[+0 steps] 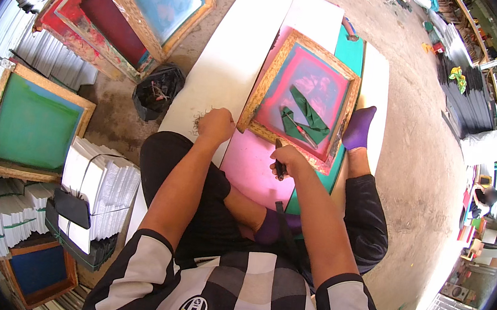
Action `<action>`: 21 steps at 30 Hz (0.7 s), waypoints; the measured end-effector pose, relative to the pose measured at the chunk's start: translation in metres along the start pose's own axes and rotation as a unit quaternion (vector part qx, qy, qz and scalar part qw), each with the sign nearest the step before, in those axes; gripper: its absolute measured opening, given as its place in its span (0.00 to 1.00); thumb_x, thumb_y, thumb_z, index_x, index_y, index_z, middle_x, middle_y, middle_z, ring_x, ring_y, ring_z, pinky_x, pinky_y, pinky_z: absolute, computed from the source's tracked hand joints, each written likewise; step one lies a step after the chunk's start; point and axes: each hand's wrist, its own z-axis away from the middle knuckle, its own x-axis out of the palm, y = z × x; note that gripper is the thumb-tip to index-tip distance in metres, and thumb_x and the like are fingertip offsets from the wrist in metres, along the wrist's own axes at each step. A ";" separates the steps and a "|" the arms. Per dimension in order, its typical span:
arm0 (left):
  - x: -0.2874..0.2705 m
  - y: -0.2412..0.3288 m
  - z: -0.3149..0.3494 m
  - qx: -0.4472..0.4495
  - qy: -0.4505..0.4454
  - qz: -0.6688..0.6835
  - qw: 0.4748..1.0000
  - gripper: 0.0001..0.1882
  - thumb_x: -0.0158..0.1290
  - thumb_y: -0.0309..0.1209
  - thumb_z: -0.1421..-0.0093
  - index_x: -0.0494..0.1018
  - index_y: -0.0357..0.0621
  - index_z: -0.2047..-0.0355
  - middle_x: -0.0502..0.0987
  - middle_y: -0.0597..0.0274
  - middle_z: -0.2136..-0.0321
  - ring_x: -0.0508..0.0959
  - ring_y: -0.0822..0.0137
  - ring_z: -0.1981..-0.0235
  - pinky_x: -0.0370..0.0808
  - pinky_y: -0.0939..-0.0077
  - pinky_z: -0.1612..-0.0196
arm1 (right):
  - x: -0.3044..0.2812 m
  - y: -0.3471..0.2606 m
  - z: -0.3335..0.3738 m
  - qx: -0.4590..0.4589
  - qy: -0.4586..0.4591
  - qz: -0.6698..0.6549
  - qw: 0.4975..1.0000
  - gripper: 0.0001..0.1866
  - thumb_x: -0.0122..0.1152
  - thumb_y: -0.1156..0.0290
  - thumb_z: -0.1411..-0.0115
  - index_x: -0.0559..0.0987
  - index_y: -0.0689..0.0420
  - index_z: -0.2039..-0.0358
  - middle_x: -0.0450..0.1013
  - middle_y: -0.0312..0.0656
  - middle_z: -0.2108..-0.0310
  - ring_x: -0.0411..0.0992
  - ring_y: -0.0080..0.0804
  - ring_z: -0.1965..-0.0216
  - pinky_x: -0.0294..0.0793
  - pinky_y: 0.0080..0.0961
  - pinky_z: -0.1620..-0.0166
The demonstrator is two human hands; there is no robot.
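Note:
In my right hand (290, 160) is a dark hand tool, most likely pliers (279, 169), its tip up against the near edge of a wooden screen-printing frame (269, 134). The frame lies tilted on the boards before me, with pink and blue mesh (315, 71). Folded green strips (309, 108) and a thin screwdriver (306, 135) rest on the mesh. My left hand (217, 125) is closed above a white board, left of the frame's near corner. Beside it lies a little heap of thin bent metal bits (198, 122), like pulled staples. Whatever its fingers may hold is hidden.
Under the frame are white boards (230, 44), a pink sheet (253, 167) and a green one (349, 53). A black bag (157, 92) stands left. More frames (86, 111) and bundled white stacks (112, 192) line the left side. My socked foot (359, 125) flanks the frame's right.

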 end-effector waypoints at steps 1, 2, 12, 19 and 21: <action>0.000 -0.002 -0.001 -0.011 0.000 -0.006 1.000 0.12 0.62 0.39 0.42 0.85 0.48 0.62 0.85 0.51 0.62 0.84 0.50 0.59 0.80 0.56 0.54 | 0.006 0.009 -0.003 -0.011 0.010 -0.003 1.000 0.23 0.55 0.73 0.41 0.64 0.68 0.46 0.74 0.56 0.71 0.75 0.45 0.77 0.74 0.47 0.78; -0.001 -0.004 -0.002 -0.022 0.000 -0.012 1.000 0.12 0.61 0.39 0.42 0.85 0.46 0.62 0.84 0.49 0.61 0.84 0.49 0.58 0.81 0.56 0.54 | 0.016 0.018 -0.004 -0.063 0.059 -0.007 0.996 0.17 0.52 0.75 0.42 0.68 0.69 0.53 0.74 0.54 0.73 0.73 0.41 0.81 0.71 0.42 0.82; -0.005 -0.013 -0.008 -0.100 -0.022 -0.043 0.994 0.15 0.57 0.35 0.40 0.81 0.40 0.57 0.82 0.44 0.56 0.83 0.46 0.53 0.81 0.56 0.53 | 0.048 0.049 -0.005 -0.220 0.208 0.037 0.952 0.15 0.50 0.64 0.36 0.76 0.65 0.66 0.75 0.49 0.80 0.76 0.39 0.83 0.74 0.38 0.81; -0.006 -0.021 -0.010 -0.160 0.017 -0.066 0.985 0.17 0.60 0.37 0.43 0.81 0.41 0.55 0.82 0.45 0.54 0.83 0.48 0.53 0.80 0.56 0.52 | 0.044 0.077 -0.029 -0.269 0.122 -0.116 0.948 0.12 0.52 0.69 0.36 0.76 0.61 0.57 0.73 0.42 0.81 0.72 0.30 0.85 0.70 0.30 0.84; -0.011 -0.024 -0.010 -0.172 0.017 -0.066 0.983 0.18 0.59 0.36 0.43 0.80 0.40 0.55 0.81 0.44 0.52 0.83 0.48 0.52 0.80 0.56 0.51 | 0.039 0.083 -0.027 -0.291 0.094 -0.125 0.944 0.12 0.52 0.71 0.37 0.75 0.61 0.55 0.72 0.40 0.81 0.71 0.28 0.85 0.69 0.28 0.84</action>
